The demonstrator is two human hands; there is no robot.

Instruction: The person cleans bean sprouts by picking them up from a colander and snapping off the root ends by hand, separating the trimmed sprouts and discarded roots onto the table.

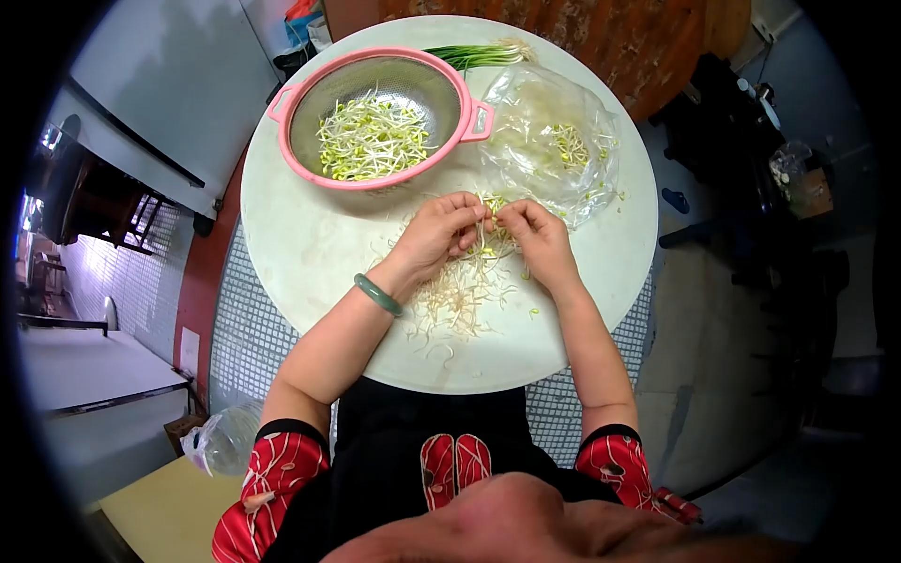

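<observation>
White sprout — between left hand, right hand

Your upper garment has a black front. Centred on it is a paired motif, the landmark here: two elongated red panels, side by side, with rounded tops, pale outlines and pale branching lines. To the left of the motif, your left sleeve is red, marked with fine white curving lines and rounded shapes. To its right, your right sleeve is similarly patterned. Both are short and end in plain black bands. Ahead and left of the motif, your left wrist carries a smooth, rounded green bangle. Your forearms are bare.
</observation>
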